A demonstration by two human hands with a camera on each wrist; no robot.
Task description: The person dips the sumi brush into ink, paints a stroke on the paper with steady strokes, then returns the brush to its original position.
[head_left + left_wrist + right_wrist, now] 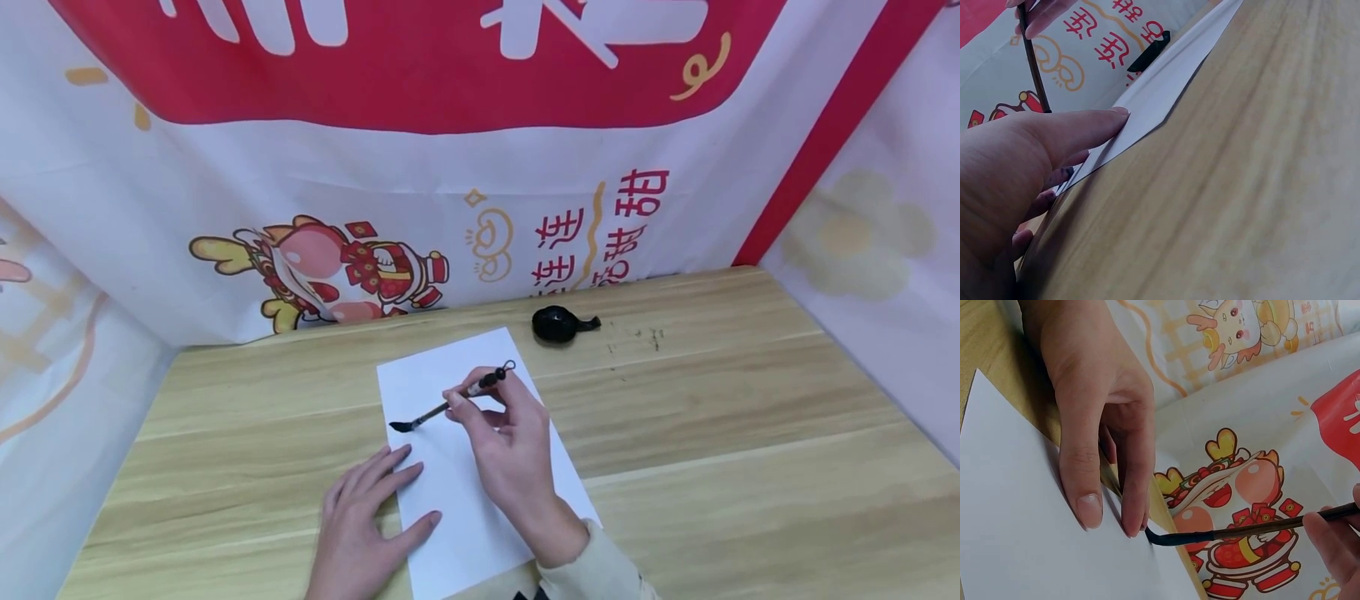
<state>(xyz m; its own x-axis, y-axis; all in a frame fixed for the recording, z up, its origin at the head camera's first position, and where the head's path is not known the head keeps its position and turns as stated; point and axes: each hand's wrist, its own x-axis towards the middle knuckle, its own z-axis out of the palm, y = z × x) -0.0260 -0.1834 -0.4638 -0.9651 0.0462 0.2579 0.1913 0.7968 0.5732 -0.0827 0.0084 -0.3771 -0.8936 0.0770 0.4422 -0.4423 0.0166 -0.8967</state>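
Note:
A sheet of white paper point(457, 500) lies slanted on the wooden table. My right hand point(513, 450) pinches a calligraphy brush point(442, 408) by its dark handle, the looped end pointing up and right. Black ink covers the brush tip, which is at the paper's left edge; in the right wrist view the dark bristles point(1179, 539) bend against the sheet. Fingers spread, my left hand point(367, 517) rests over the paper's left edge, its fingertips just below the bristles. In the left wrist view its thumb point(1094, 128) presses on the sheet.
A round black ink container point(557, 324) with a narrow spout sits behind the paper, toward the right. Small dark specks point(654, 337) mark the table beside it. A printed white and red cloth point(420, 192) hangs along the table's back edge.

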